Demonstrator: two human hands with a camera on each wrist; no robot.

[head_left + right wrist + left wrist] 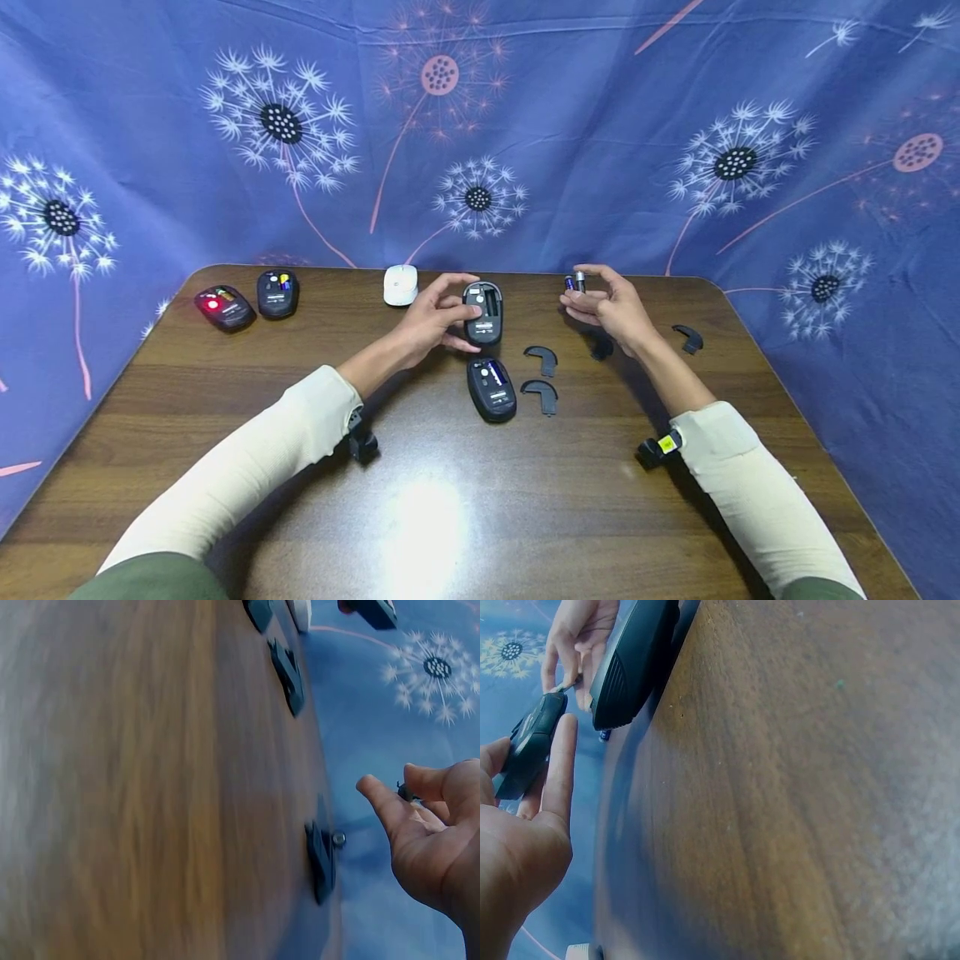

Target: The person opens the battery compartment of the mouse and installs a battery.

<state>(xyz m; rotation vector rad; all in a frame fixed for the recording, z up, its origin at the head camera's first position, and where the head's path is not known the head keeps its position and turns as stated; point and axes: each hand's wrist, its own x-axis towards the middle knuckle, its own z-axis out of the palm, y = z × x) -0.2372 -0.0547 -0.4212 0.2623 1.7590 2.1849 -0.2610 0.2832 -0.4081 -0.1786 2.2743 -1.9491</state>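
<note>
My left hand [431, 321] grips an upside-down black computer mouse [491, 333] by its side, thumb on its underside. Its battery slot faces up, uncovered and dark inside. To the right, near the table's back edge, my right hand [611, 308] pinches a small battery [580, 281] between thumb and fingers. A blue battery [569, 284] shows close beside those fingertips. Just in front of the held mouse lies a second black mouse [495, 404], underside up, with a battery in its slot. In the right wrist view, a dark battery cover [321, 862] lies below the right hand.
Two black battery covers [542, 360] lie right of the second mouse, another cover [687, 338] farther right. A white mouse [401, 285] sits behind the left hand. At the back left are a red-lit mouse [232, 315] and another black mouse [277, 304]. A patterned blue cloth [585, 167] hangs behind the table.
</note>
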